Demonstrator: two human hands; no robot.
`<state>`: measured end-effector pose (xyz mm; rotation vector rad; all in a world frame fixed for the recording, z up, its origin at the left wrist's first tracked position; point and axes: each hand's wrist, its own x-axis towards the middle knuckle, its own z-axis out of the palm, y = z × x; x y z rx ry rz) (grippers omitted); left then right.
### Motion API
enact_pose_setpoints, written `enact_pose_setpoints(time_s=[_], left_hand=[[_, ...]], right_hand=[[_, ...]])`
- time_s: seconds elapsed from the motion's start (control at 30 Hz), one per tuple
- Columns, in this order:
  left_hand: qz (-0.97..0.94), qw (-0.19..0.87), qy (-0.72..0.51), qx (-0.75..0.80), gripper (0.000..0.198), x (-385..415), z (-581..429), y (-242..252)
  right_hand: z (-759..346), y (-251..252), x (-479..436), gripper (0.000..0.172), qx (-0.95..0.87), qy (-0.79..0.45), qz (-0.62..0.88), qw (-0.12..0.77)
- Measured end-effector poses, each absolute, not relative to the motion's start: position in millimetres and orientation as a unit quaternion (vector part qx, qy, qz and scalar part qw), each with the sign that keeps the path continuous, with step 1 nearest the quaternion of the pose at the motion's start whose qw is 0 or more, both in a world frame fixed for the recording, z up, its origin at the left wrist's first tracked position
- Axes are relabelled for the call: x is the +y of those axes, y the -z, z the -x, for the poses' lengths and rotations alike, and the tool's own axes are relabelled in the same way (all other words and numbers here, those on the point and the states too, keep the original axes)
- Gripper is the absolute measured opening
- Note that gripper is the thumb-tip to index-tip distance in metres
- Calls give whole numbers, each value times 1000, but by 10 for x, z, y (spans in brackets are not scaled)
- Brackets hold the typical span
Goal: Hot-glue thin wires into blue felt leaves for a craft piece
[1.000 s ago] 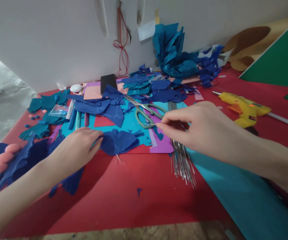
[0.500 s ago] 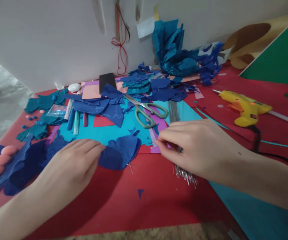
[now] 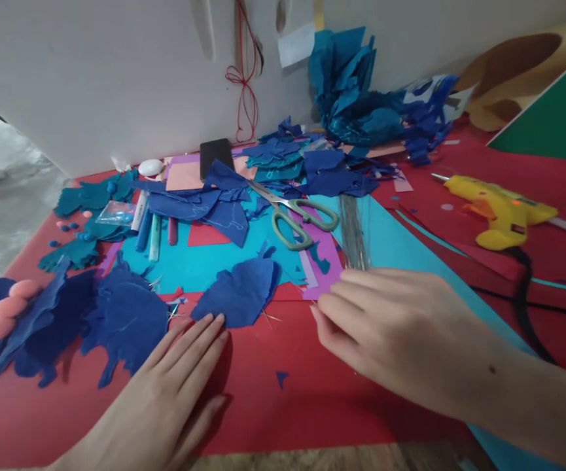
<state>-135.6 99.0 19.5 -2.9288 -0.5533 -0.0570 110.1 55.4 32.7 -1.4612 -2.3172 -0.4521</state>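
My left hand (image 3: 175,379) lies low over the red surface with its fingers stretched out. Its fingertips touch the lower edge of a dark blue cut-out piece of crepe-like material (image 3: 238,288). My right hand (image 3: 385,327) is closed, thumb and fingers pinched together; what they hold, if anything, is too small to make out. It covers the lower end of a bundle of thin wires (image 3: 354,232). Green-handled scissors (image 3: 292,222) lie partly open beyond both hands. Another blue cut-out (image 3: 128,314) rests to the left of the first, with small pale sticks or wires near its edge.
A yellow glue gun (image 3: 501,206) with a black cord lies at the right. Felt-tip pens (image 3: 155,235), a dark flat rectangular object (image 3: 215,157) and blue scraps (image 3: 204,203) spread across the back. Pink pom-poms (image 3: 2,307) sit on blue pieces at the left.
My left hand has moved down towards me and its fingers have spread out, uncovering the left blue cut-out. My right hand has shifted slightly down, and the view has moved a little.
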Motion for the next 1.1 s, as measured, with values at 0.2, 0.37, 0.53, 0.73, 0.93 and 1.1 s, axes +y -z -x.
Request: enact_pose_setpoints(time_s=[0.2, 0.37, 0.53, 0.73, 0.93, 1.1], left_hand=[[979, 106, -5, -176, 49, 965, 1300, -199], [979, 107, -15, -175, 49, 957, 1330, -174], [977, 111, 6, -182, 56, 944, 1390, -146], [982, 86, 46, -163, 40, 1142, 1271, -267], [998, -9, 13, -65, 45, 1686, 732, -356], [997, -69, 4, -41, 41, 1986, 446, -350]], right_hand=[[-1067, -162, 593, 27, -835, 185, 486, 179], [-1096, -84, 625, 24, -834, 213, 480, 166], [-1096, -75, 590, 23, -836, 229, 473, 160], [-1082, -27, 591, 20, -849, 203, 473, 122], [-1019, -49, 603, 17, -841, 207, 487, 116], [-990, -51, 588, 19, -837, 200, 494, 122]])
